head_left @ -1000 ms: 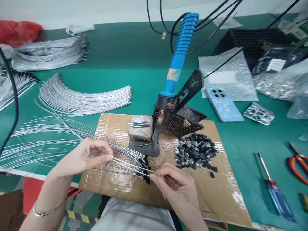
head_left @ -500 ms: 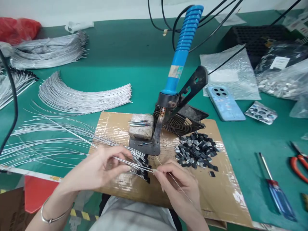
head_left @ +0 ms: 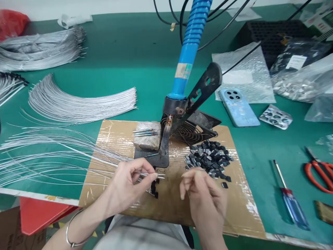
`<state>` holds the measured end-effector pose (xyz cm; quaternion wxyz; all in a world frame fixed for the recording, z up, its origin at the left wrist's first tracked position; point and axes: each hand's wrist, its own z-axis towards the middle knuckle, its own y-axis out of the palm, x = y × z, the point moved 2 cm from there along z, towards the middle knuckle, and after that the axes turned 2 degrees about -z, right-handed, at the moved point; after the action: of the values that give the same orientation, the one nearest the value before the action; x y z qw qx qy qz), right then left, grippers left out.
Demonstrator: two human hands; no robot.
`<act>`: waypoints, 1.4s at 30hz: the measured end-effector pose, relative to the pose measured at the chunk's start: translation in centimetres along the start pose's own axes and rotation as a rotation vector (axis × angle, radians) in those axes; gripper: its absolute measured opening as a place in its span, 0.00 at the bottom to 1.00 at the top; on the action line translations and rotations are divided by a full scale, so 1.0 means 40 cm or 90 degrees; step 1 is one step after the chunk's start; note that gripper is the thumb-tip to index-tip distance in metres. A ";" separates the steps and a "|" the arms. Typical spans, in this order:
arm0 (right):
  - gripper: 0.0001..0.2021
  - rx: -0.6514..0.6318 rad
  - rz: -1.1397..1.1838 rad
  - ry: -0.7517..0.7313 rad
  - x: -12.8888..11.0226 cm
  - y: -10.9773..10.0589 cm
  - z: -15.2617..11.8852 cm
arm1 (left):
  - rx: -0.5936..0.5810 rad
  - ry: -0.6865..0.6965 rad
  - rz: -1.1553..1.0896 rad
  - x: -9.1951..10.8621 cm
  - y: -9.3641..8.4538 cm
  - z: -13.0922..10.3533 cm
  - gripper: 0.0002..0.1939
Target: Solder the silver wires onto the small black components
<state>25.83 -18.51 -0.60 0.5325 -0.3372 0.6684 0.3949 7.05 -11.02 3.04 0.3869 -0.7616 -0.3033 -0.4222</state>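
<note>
My left hand [head_left: 130, 185] pinches thin wires between thumb and forefinger, and their bare-looking ends [head_left: 161, 176] point right past the fingertips. Behind and below those fingers, black connectors [head_left: 154, 191] on wire ends lie on the cardboard, partly hidden. My right hand [head_left: 206, 196] hovers apart to the right with its fingers curled together; whether something small is in them is hidden. Just beyond it lies a pile of small black and silver connectors [head_left: 210, 158]. A blue-handled soldering iron [head_left: 186, 69] stands tilted behind both hands, its tip pointing down.
Long wires [head_left: 65, 152] fan out leftward, with a thicker wire bundle [head_left: 83, 106] behind. A pale block [head_left: 147, 140] carries several thin rods. To the right are a phone [head_left: 240, 109], a blister pack [head_left: 276, 116], a screwdriver [head_left: 290, 201] and red-handled pliers [head_left: 319, 173].
My right hand has left the wire ends and moved right, toward the connector pile. The thin strand by it no longer shows. My left hand still pinches wires; the view has shifted slightly.
</note>
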 end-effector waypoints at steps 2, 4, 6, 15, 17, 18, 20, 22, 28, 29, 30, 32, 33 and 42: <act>0.26 -0.063 0.087 0.054 0.005 -0.006 0.004 | 0.010 -0.012 -0.034 -0.003 -0.001 0.005 0.11; 0.33 -0.113 0.111 0.091 0.011 -0.003 0.001 | 0.013 -0.021 -0.063 -0.003 0.000 0.009 0.10; 0.29 -0.116 0.101 0.110 0.018 0.009 -0.007 | 0.013 -0.028 -0.075 -0.001 0.001 0.012 0.10; 0.07 -0.132 0.047 0.105 0.014 0.074 -0.022 | 0.021 -0.031 -0.089 0.009 0.007 0.005 0.12; 0.07 -0.134 0.057 0.120 0.016 0.076 -0.020 | 0.027 -0.026 -0.071 0.012 0.006 0.001 0.13; 0.06 -0.135 0.065 0.129 0.017 0.076 -0.020 | 0.031 -0.026 -0.061 0.014 0.006 -0.001 0.13; 0.06 -0.138 0.088 0.148 0.021 0.077 -0.020 | 0.036 -0.027 -0.043 0.016 0.006 -0.005 0.13; 0.06 -0.138 0.108 0.164 0.024 0.079 -0.020 | 0.040 -0.025 -0.031 0.016 0.007 -0.008 0.13; 0.05 -0.116 0.147 0.196 0.027 0.082 -0.024 | 0.065 0.017 0.008 0.018 0.015 -0.018 0.13; 0.05 -0.117 0.150 0.200 0.028 0.082 -0.025 | 0.072 0.029 0.012 0.019 0.016 -0.020 0.13; 0.05 -0.118 0.151 0.206 0.029 0.081 -0.025 | 0.076 0.039 0.015 0.020 0.017 -0.022 0.13; 0.06 -0.118 0.148 0.219 0.031 0.081 -0.025 | 0.080 0.051 0.013 0.020 0.020 -0.027 0.13; 0.07 -0.120 0.147 0.224 0.031 0.081 -0.025 | 0.080 0.054 0.011 0.019 0.021 -0.030 0.12; 0.11 -0.127 0.194 0.295 0.002 0.089 -0.010 | 0.061 0.046 -0.013 0.014 0.026 -0.034 0.13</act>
<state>22.55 -17.23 -0.04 0.2642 -0.3653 0.7729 0.4466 7.57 -12.61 3.67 0.4295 -0.7234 -0.3170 -0.4379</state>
